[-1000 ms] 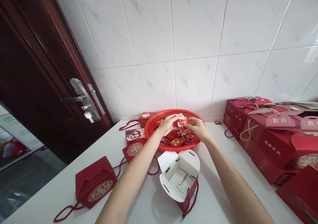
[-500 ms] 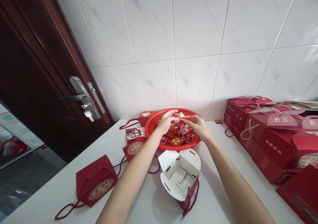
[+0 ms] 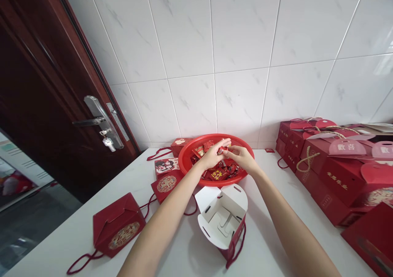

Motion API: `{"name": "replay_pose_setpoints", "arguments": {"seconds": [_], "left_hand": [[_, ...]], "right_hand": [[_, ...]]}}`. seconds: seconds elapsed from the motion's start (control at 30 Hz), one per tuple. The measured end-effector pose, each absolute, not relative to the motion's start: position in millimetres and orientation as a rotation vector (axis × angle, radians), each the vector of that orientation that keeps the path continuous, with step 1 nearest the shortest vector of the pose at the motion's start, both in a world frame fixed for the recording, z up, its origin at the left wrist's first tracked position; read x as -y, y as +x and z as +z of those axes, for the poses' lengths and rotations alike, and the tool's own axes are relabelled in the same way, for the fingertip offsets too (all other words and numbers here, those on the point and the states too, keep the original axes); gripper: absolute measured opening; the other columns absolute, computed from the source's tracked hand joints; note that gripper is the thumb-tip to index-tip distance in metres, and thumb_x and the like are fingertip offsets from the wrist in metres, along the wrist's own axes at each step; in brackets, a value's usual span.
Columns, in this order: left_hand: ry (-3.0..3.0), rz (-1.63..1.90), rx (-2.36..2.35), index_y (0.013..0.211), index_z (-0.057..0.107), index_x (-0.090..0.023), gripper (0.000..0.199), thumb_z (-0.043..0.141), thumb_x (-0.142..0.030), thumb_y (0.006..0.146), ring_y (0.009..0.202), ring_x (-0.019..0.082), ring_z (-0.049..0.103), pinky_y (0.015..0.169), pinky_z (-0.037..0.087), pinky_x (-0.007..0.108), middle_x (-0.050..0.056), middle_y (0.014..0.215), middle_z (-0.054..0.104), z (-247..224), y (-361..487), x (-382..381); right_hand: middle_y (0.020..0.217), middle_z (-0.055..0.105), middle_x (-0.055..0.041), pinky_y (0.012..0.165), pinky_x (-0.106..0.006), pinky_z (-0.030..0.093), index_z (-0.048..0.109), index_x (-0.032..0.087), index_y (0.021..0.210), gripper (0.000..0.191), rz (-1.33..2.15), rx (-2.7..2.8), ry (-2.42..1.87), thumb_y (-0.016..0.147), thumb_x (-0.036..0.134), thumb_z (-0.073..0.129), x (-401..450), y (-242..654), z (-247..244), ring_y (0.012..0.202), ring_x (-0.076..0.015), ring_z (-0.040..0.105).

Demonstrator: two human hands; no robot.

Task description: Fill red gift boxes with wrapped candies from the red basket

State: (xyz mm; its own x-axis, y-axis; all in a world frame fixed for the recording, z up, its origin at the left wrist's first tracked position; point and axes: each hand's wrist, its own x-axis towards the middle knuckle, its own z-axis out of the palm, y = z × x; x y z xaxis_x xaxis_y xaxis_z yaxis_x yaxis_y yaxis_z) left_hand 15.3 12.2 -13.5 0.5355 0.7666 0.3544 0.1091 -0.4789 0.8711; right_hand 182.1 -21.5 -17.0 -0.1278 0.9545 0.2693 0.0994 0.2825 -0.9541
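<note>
Over a red plastic basket, my left hand and my right hand meet. Between their fingers is a small red-and-white wrapped candy; the fingers partly hide it. My left fingers reach around it, and my right thumb and fingers pinch at it. Loose wrapped candies in red packets fill the basket below. In front of the basket stands a small gift box, its white flaps spread, its inside bare and a dark red cord at its side.
A closed red gift box stands at the left, with more red boxes beside the basket. Stacked red gift boxes with rope handles line the right side. Behind is a tiled wall; a brown door is at the left.
My hands have come together above the basket, the right moving left toward the left one. A candy now sits between their fingers. The open box has stayed put.
</note>
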Motion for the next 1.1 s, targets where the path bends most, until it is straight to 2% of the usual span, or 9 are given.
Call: {"name": "replay_pose_setpoints", "arguments": {"seconds": [0.13, 0.3, 0.43, 0.5, 0.6, 0.67, 0.8, 0.9, 1.1], "left_hand": [[1.998, 0.844, -0.695, 0.145, 0.050, -0.026, 0.063, 0.061, -0.016, 0.083, 0.148, 0.025, 0.034, 0.121, 0.028, 0.041, 0.008, 0.156, 0.043, -16, 16, -11], [1.904, 0.823, -0.749, 0.156, 0.030, -0.030, 0.090, 0.073, -0.020, 0.077, 0.148, 0.028, 0.032, 0.115, 0.037, 0.041, 0.011, 0.159, 0.036, -15, 16, -6], [1.843, 0.716, -0.924, 0.160, 0.014, -0.030, 0.109, 0.076, -0.019, 0.071, 0.126, 0.029, 0.056, 0.097, 0.051, 0.043, 0.017, 0.151, 0.045, -15, 14, -6], [1.945, 0.553, -1.022, 0.154, 0.034, -0.025, 0.094, 0.074, -0.019, 0.070, 0.112, 0.028, 0.064, 0.092, 0.052, 0.041, 0.015, 0.134, 0.060, -17, 13, -7], [2.086, 0.330, -1.092, 0.115, 0.072, -0.022, 0.057, 0.080, -0.021, 0.059, 0.100, 0.031, 0.067, 0.092, 0.050, 0.043, 0.009, 0.106, 0.072, -21, 12, -8], [2.136, 0.246, -1.097, 0.092, 0.077, -0.023, 0.040, 0.082, -0.022, 0.053, 0.094, 0.033, 0.067, 0.088, 0.050, 0.043, 0.008, 0.098, 0.073, -24, 13, -7], [2.240, 0.135, -1.113, 0.071, 0.072, -0.024, 0.018, 0.079, -0.024, 0.054, 0.079, 0.029, 0.065, 0.079, 0.050, 0.038, 0.005, 0.076, 0.070, -26, 19, -7], [2.292, 0.049, -1.131, 0.071, 0.071, -0.024, 0.016, 0.077, -0.026, 0.056, 0.072, 0.027, 0.064, 0.074, 0.049, 0.036, 0.004, 0.069, 0.067, -23, 22, -8], [2.343, -0.021, -1.291, 0.105, 0.074, -0.029, 0.058, 0.083, -0.030, 0.048, 0.096, 0.036, 0.066, 0.084, 0.049, 0.043, 0.012, 0.110, 0.071, -29, 33, -17]], "right_hand": [[0.047, 0.040, 0.0073, 0.045, -0.024, 0.026, 0.048, 0.020, 0.051, 0.051, 1.014, 1.522, -1.026, 0.065, 0.057, 0.081, 21, 181, -19, 0.046, -0.0070, 0.033], [0.055, 0.054, 0.0035, 0.048, -0.024, 0.033, 0.055, 0.020, 0.058, 0.046, 1.011, 1.464, -0.985, 0.062, 0.058, 0.080, 21, 180, -17, 0.052, -0.0102, 0.044], [0.057, 0.055, 0.0031, 0.049, -0.024, 0.036, 0.055, 0.021, 0.062, 0.046, 0.988, 1.349, -0.965, 0.062, 0.060, 0.079, 20, 182, -16, 0.053, -0.0109, 0.046], [0.056, 0.053, 0.0037, 0.048, -0.023, 0.035, 0.052, 0.021, 0.062, 0.046, 0.971, 1.280, -0.967, 0.063, 0.059, 0.079, 19, 183, -17, 0.053, -0.0104, 0.044], [0.062, 0.058, 0.0027, 0.050, -0.023, 0.037, 0.054, 0.022, 0.068, 0.042, 0.969, 1.184, -0.962, 0.065, 0.055, 0.079, 19, 185, -17, 0.055, -0.0112, 0.047], [0.065, 0.061, 0.0023, 0.052, -0.023, 0.040, 0.054, 0.022, 0.071, 0.041, 0.990, 1.130, -0.944, 0.064, 0.053, 0.080, 20, 184, -17, 0.057, -0.0116, 0.051], [0.067, 0.062, 0.0014, 0.056, -0.025, 0.047, 0.054, 0.022, 0.071, 0.042, 1.059, 1.030, -0.883, 0.060, 0.053, 0.080, 20, 184, -14, 0.061, -0.0135, 0.057], [0.063, 0.060, 0.0019, 0.054, -0.028, 0.049, 0.054, 0.022, 0.071, 0.041, 1.113, 0.952, -0.841, 0.059, 0.053, 0.080, 19, 186, -12, 0.057, -0.0145, 0.058], [0.056, 0.059, 0.0013, 0.047, -0.030, 0.046, 0.055, 0.023, 0.065, 0.037, 1.166, 0.855, -0.795, 0.059, 0.050, 0.080, 14, 192, -14, 0.050, -0.0157, 0.056]]}}
